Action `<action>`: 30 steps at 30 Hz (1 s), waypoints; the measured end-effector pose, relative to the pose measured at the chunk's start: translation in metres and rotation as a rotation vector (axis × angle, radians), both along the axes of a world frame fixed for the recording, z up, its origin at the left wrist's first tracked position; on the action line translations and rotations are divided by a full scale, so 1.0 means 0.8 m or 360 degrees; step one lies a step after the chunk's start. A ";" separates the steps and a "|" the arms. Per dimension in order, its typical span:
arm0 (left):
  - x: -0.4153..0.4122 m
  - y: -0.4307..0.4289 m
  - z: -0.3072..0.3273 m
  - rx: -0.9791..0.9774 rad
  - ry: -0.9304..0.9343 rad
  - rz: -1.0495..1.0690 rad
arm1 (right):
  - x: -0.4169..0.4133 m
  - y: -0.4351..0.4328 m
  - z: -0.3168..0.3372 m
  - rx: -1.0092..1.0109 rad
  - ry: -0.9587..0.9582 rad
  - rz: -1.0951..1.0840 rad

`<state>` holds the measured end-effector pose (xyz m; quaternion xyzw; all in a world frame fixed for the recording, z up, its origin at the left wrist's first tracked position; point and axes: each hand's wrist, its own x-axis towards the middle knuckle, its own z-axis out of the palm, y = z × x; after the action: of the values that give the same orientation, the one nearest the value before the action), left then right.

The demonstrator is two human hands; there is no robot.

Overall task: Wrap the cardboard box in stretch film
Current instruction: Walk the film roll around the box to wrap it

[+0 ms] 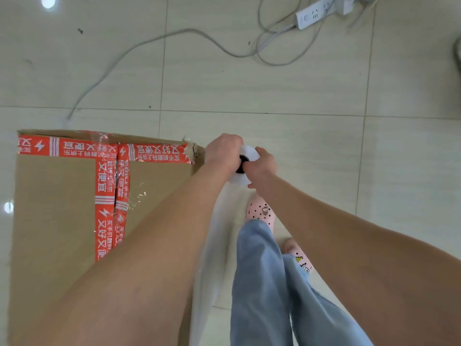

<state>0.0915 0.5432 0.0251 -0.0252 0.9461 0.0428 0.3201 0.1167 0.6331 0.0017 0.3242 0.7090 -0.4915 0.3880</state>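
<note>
Since the film [212, 245] must turn the box [55, 208] corner, I see left hand [223, 152] and right hand [262, 167] both clamped on the roll [247, 150], held upright there.

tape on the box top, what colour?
The tape is orange-red with white characters and lightning bolts; head view.

One view only, from a wide-angle camera worn on the person's head. We look steeply down past both forearms to the tiled floor [274, 91]. The left hand [223, 152] and right hand [262, 167] meet on the roll of film [250, 152] near mid-frame. The cardboard box [55, 208] fills the lower left, close beneath us. A power strip [315, 13] marks the far top right edge.
</note>
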 end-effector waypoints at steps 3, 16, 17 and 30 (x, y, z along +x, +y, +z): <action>-0.015 -0.007 0.006 -0.0088 -0.0001 -0.0038 | -0.017 -0.004 0.002 0.0124 0.0115 0.0126; -0.057 -0.047 0.012 -0.0431 -0.0018 -0.0195 | -0.044 -0.039 0.008 -0.0130 -0.0280 -0.0053; -0.060 -0.046 0.010 -0.0385 -0.0048 -0.0191 | -0.046 -0.039 0.007 -0.0187 -0.0317 -0.0092; -0.098 -0.087 0.008 -0.0002 -0.0160 0.0543 | -0.130 -0.069 0.012 0.0247 0.0407 0.0875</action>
<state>0.0131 0.4736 0.0319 -0.1878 0.9109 0.0945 0.3551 0.0128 0.5782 0.0110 0.0845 0.8486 -0.3494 0.3882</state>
